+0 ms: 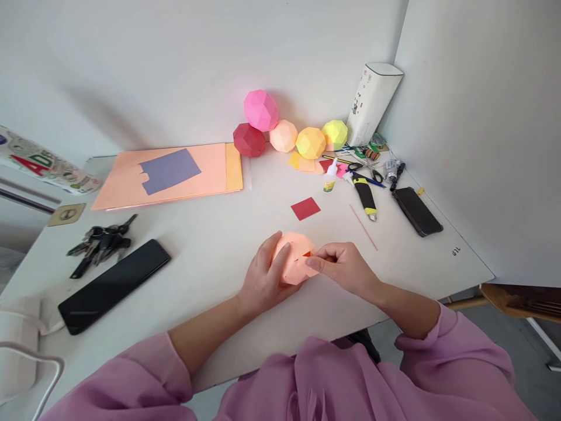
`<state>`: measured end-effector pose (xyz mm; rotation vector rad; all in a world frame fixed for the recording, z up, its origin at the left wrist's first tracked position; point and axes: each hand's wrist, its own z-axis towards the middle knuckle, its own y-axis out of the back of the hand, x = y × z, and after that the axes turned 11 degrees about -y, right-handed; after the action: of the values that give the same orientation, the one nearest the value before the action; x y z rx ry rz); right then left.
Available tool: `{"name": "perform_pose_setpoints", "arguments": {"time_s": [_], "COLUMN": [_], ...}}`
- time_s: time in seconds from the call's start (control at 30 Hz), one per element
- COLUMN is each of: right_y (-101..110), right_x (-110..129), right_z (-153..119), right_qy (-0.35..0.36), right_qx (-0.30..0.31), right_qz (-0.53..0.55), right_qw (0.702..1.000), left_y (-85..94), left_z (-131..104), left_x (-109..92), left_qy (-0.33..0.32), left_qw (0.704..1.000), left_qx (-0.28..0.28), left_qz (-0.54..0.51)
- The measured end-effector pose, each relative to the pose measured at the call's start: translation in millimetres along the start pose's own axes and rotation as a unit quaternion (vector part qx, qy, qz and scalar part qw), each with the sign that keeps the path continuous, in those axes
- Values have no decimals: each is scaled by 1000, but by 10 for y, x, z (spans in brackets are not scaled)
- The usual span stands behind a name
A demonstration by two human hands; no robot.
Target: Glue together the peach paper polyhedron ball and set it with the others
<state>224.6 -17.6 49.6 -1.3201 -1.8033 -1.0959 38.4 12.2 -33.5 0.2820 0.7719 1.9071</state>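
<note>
A peach faceted paper ball (294, 270) rests just above the table's front part, with a small dark opening on its right side. My left hand (265, 278) is wrapped round its left side, fingers over the top. At that opening, my right hand (346, 269) pinches the paper edge between thumb and forefinger. A red paper rectangle (305, 208) lies flat beyond the ball. Behind it stands a small white glue bottle (331, 178), and a thin pink stick (363, 227) lies to the right.
Finished paper balls (261, 110) line the wall. Coloured sheets (175, 187) lie at the left, nearer are keys (103, 241) and a black phone (114, 285). A utility knife (365, 197), scissors (376, 174) and another phone (418, 211) lie at the right. A white box (372, 105) stands in the corner.
</note>
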Motion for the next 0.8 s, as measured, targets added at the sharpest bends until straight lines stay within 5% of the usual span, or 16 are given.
{"name": "perform_pose_setpoints", "arguments": {"time_s": [0.8], "right_y": [62], "right_x": [-12], "right_z": [-8], "right_qy": [-47], "right_qx": [83], "right_qz": [104], "right_qw": [990], "left_y": [-12], "left_z": [2], "left_x": [21], "left_qy": [-13], "left_qw": [1000], "left_qx": [-11], "left_qz": [-15]}}
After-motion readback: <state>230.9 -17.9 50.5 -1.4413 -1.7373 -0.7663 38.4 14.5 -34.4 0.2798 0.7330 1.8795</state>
